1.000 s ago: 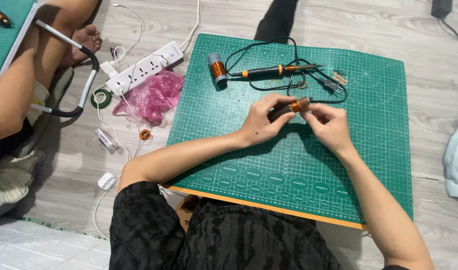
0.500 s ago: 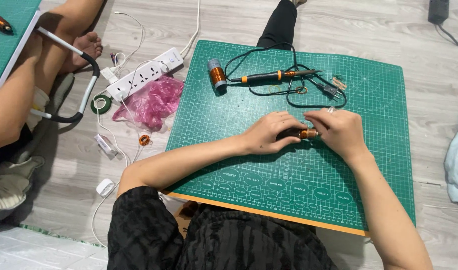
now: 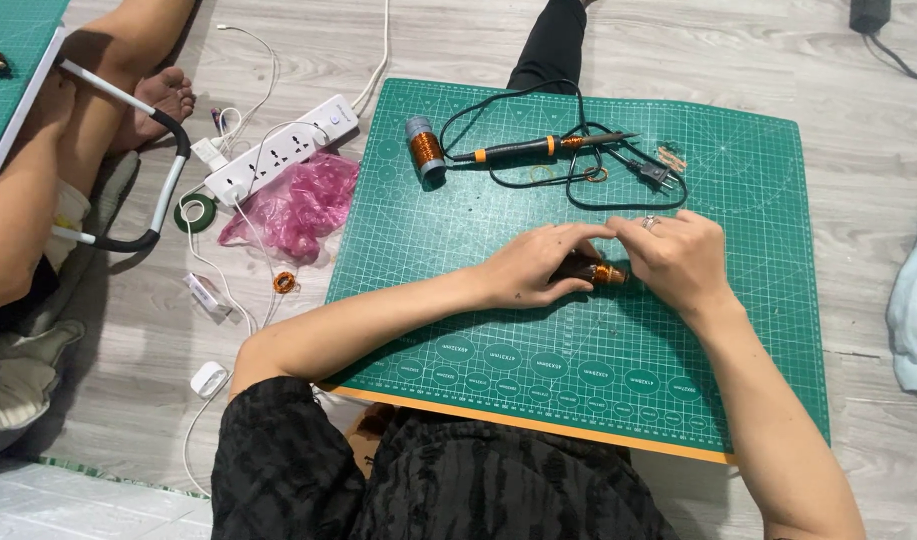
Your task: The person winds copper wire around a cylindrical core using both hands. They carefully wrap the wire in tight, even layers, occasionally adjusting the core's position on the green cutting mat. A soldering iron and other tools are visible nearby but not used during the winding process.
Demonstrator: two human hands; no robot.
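Hands together near the middle of the green cutting mat [image 3: 758, 330]. Left hand [image 3: 538, 265] closed around the dark end of a small copper-wound coil [image 3: 606, 274], pressed low against the mat. Right hand [image 3: 678, 255] curled over the coil's other end, fingertips pinched at the copper winding; ring on one finger. Farther up the mat: spool of copper wire [image 3: 425, 150], soldering iron [image 3: 538, 149] with its black cord looped beside it. Off the mat's left edge: white power strip [image 3: 278, 150], pink plastic bag [image 3: 298, 205], roll of green tape [image 3: 194, 213].
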